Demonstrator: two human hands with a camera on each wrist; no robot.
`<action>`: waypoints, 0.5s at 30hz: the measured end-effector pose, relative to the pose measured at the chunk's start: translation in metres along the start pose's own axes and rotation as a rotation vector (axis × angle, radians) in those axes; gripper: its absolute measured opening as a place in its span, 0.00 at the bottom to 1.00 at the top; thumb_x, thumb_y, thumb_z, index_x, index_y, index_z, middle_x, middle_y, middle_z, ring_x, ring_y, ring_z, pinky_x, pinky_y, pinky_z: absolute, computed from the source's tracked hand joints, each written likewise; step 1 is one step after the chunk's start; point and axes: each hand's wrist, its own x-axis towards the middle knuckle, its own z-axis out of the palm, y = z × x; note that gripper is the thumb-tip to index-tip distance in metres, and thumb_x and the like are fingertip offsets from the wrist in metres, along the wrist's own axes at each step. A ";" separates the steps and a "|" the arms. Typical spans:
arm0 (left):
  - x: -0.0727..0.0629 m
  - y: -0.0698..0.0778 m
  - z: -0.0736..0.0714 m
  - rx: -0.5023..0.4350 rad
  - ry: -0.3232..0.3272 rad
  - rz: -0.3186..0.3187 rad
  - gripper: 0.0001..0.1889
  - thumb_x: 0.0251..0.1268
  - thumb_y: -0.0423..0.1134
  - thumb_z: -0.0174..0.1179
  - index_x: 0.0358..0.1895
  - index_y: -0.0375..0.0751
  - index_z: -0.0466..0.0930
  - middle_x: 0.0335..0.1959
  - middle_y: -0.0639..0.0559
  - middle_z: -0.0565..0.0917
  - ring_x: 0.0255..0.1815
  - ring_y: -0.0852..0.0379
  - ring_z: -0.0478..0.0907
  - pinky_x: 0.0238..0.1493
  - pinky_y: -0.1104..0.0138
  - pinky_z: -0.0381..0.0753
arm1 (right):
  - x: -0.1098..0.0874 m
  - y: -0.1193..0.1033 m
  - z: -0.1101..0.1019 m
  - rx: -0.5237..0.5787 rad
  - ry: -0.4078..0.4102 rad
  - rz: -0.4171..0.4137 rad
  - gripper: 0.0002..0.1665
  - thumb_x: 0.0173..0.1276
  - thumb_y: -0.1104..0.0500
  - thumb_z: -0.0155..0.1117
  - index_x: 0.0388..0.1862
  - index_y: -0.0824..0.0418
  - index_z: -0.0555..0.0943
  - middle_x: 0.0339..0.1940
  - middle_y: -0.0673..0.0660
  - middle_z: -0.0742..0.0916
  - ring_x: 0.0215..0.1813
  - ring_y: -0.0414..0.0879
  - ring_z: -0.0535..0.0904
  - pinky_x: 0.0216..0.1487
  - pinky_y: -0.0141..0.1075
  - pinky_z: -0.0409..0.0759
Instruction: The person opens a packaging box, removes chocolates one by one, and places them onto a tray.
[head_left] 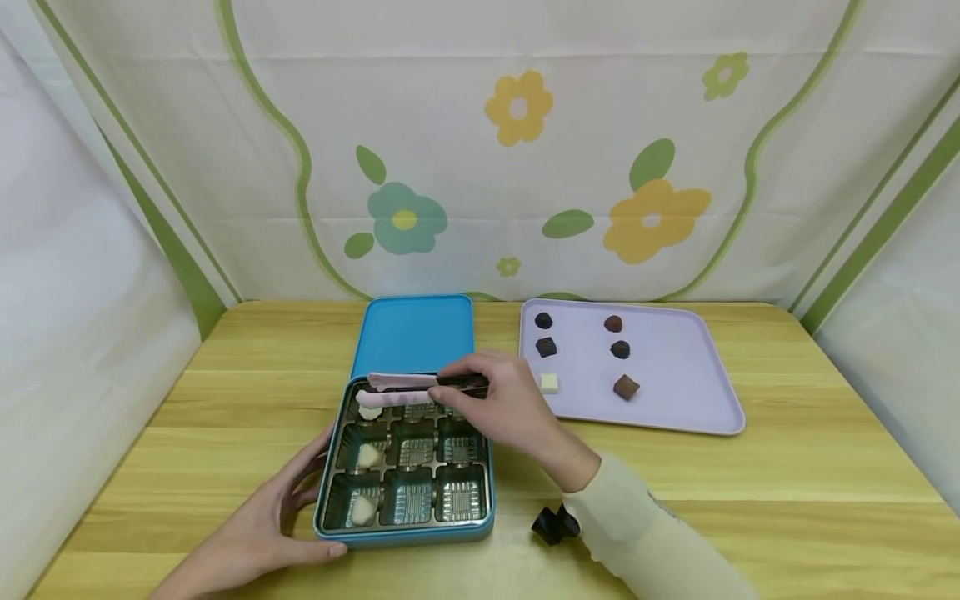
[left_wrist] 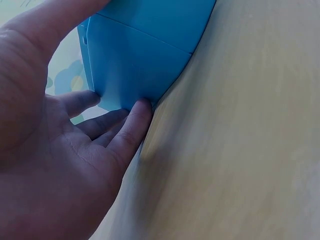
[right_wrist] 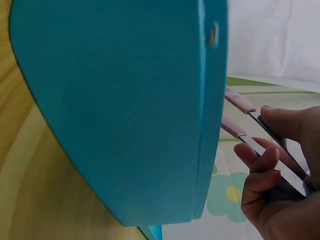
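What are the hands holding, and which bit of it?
The right hand holds the tongs by their dark handles, behind the pink ends. The left hand just touches the blue tin's side.

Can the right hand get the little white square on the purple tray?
Probably yes: the white square lies close beside the right hand, nothing on top. But that hand holds tongs, so it might use those.

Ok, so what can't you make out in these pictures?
Head view: far-right corner of the tin, behind the right hand.
Head view: whether the tongs touch the tin's farthest white sweet; their tips overlap it.
Head view: full shape of the black object, partly behind the sleeve.
Right wrist view: tong tips, behind the tin's wall.
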 end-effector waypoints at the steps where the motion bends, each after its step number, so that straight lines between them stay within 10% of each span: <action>1: 0.000 0.000 0.000 -0.006 -0.004 0.000 0.63 0.62 0.34 0.79 0.90 0.64 0.41 0.89 0.33 0.47 0.70 0.79 0.71 0.64 0.75 0.80 | 0.001 -0.001 0.002 -0.014 -0.008 -0.004 0.11 0.70 0.56 0.79 0.47 0.60 0.93 0.43 0.53 0.93 0.40 0.41 0.84 0.40 0.32 0.84; 15: -0.001 -0.002 0.000 -0.005 -0.005 0.032 0.63 0.61 0.33 0.79 0.90 0.62 0.41 0.89 0.31 0.46 0.69 0.76 0.74 0.62 0.73 0.82 | 0.036 -0.032 0.013 -0.287 -0.275 0.013 0.11 0.75 0.52 0.75 0.45 0.59 0.93 0.42 0.52 0.93 0.41 0.42 0.84 0.44 0.34 0.83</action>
